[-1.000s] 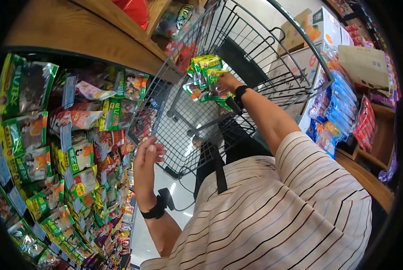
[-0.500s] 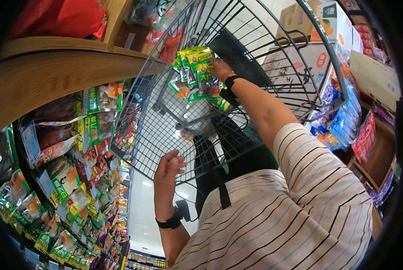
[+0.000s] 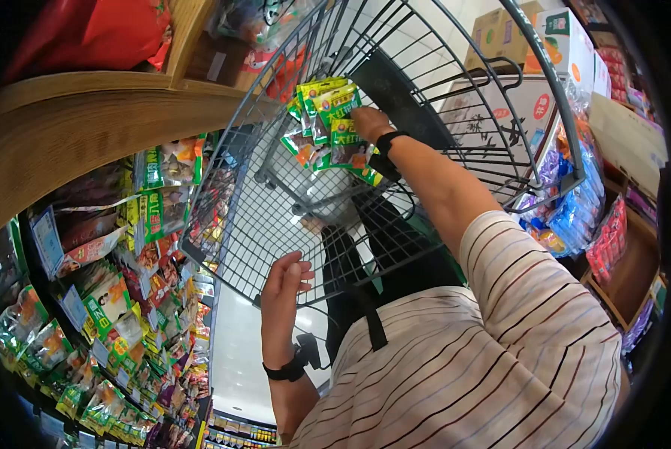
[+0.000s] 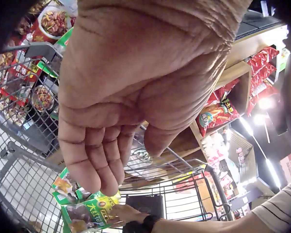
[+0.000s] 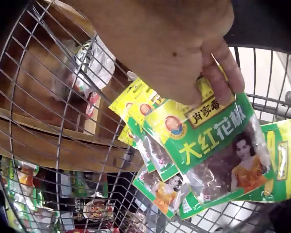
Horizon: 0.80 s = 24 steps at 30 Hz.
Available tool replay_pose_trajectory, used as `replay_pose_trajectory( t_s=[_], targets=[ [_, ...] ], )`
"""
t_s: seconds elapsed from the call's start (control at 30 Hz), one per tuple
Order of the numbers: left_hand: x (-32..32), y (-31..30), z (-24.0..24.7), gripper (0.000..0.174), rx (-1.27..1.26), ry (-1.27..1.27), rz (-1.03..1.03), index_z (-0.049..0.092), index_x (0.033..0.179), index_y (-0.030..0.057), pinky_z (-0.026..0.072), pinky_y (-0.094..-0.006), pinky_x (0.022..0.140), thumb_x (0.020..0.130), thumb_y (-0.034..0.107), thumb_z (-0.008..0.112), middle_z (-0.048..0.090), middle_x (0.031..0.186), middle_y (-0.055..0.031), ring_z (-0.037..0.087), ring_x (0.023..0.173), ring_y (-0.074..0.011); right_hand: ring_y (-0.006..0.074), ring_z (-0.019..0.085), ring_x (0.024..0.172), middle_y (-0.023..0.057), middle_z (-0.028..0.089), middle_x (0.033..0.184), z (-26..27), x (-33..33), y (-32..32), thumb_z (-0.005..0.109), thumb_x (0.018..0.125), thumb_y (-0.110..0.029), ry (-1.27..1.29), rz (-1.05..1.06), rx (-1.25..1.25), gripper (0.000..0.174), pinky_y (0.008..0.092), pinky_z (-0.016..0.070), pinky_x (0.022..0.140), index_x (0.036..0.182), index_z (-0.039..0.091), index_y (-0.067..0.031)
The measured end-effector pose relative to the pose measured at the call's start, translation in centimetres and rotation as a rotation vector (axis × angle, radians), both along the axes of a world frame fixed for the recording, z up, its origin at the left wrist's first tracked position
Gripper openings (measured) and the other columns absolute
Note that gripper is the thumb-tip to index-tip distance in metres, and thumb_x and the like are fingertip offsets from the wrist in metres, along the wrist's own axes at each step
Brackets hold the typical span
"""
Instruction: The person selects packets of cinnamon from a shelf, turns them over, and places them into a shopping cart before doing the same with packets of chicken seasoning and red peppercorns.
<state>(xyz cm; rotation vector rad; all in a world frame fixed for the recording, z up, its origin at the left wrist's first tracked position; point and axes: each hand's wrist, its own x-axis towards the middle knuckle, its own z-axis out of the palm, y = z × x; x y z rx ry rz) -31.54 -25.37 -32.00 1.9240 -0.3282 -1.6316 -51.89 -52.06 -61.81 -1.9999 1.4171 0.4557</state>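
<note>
Several green and yellow spice packets [image 3: 325, 112] lie in a fanned pile in the wire shopping cart [image 3: 238, 217]. The right hand [image 3: 371, 126] pinches the top edge of the uppermost packet [image 5: 218, 150], whose front shows a red seal and a printed figure; the other packets [image 4: 70, 187] are beneath and beside it. The left hand [image 3: 283, 288] hangs over the cart's near side with nothing in it. Its fingers are loosely bent in the left wrist view, where the palm [image 4: 145, 63] fills the upper part.
Racks of hanging food packets [image 3: 118, 314] stand at the left, below a wooden shelf [image 3: 88, 135] with a red bag [image 3: 96, 37]. Cartons [image 3: 493, 112] and blue and purple packs [image 3: 575, 198] are on the right. The cart handle [image 3: 549, 67] curves past the right arm.
The view has shifted, and the cart and shelf sit differently in it. The right hand has stayed at the top packet, which lies slightly lower over the pile. The left hand remains empty.
</note>
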Motion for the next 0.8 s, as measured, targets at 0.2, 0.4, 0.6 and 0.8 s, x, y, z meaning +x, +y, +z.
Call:
replay_pose_trajectory(
  t_s=[0.2, 0.4, 0.6, 0.8],
  targets=[
    [0.7, 0.6, 1.2, 0.038, -0.116, 0.025, -0.053, 0.056, 0.128, -0.0004, 0.0503, -0.0280, 0.082, 0.103, 0.027, 0.051, 0.066, 0.111, -0.0130, 0.064, 0.097, -0.0164, 0.0348, 0.068, 0.096, 0.0147, 0.071, 0.101, 5.1, 1.5, 1.4, 0.058, 0.087, -0.018, -0.094, 0.126, 0.066, 0.027, 0.0448, 0.0536, 0.083, 0.110, 0.070, -0.0105],
    [3.6, 3.3, 3.4, 0.047, -0.274, -0.099, -0.081, 0.055, 0.132, -0.0009, 0.0482, -0.0290, 0.085, 0.099, 0.033, 0.056, 0.064, 0.113, -0.0104, 0.062, 0.101, -0.0159, 0.0210, 0.069, 0.069, 0.0125, 0.068, 0.083, 21.1, 5.7, 4.7, 0.056, 0.089, -0.014, -0.363, 0.182, 0.224, 0.020, 0.0372, 0.0530, 0.064, 0.102, 0.066, -0.0038],
    [7.9, 6.4, 5.5, 0.056, -0.629, -0.743, -0.306, 0.048, 0.138, -0.0023, 0.0417, -0.0365, 0.105, 0.093, 0.026, 0.066, 0.056, 0.133, -0.0186, 0.054, 0.124, -0.0277, 0.0169, 0.067, 0.067, 0.0089, 0.064, 0.078, 35.0, 9.3, 11.0, 0.059, 0.093, -0.018, -0.595, 0.314, 0.333, 0.018, 0.0326, 0.0503, 0.063, 0.098, 0.062, -0.0012],
    [9.8, 10.7, 9.0, 0.047, -0.616, -0.367, -0.257, 0.055, 0.134, 0.0009, 0.0444, -0.0308, 0.098, 0.095, 0.024, 0.066, 0.063, 0.121, -0.0081, 0.058, 0.111, -0.0167, 0.0137, 0.066, 0.068, 0.0064, 0.065, 0.083, 41.9, 12.4, 16.8, 0.059, 0.095, -0.021, -0.653, 0.424, 0.441, 0.022, 0.0295, 0.0504, 0.062, 0.103, 0.062, -0.0010]
  ],
)
